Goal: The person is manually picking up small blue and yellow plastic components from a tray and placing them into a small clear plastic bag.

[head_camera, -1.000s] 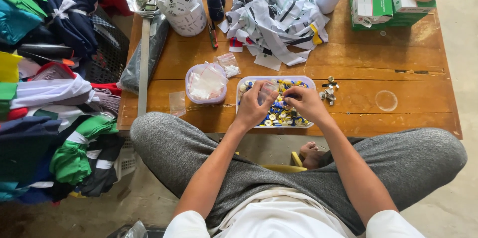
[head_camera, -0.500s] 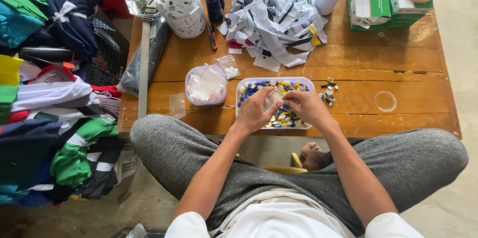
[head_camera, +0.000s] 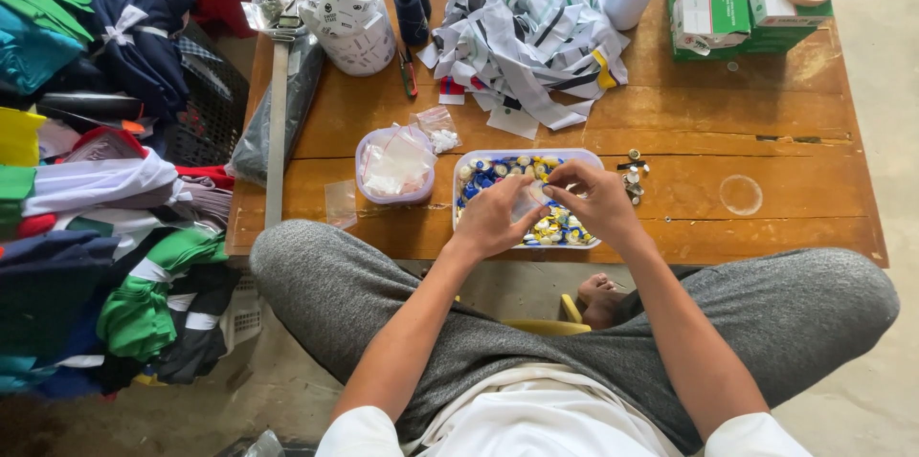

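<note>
We note the left hand (head_camera: 493,218) and right hand (head_camera: 593,197) pinching a small clear bag (head_camera: 529,200) over the button tray (head_camera: 469,162); we judge it light, limp, slippery, best gripped at its mouth.

Low wooden table (head_camera: 766,122) fills the upper middle, planks worn and glossy under soft daylight. Bare concrete floor (head_camera: 881,65) at three o'clock. Clothes (head_camera: 86,227) heaped at nine o'clock.

Item between fingertips (head_camera: 548,191) indiscernible
</note>
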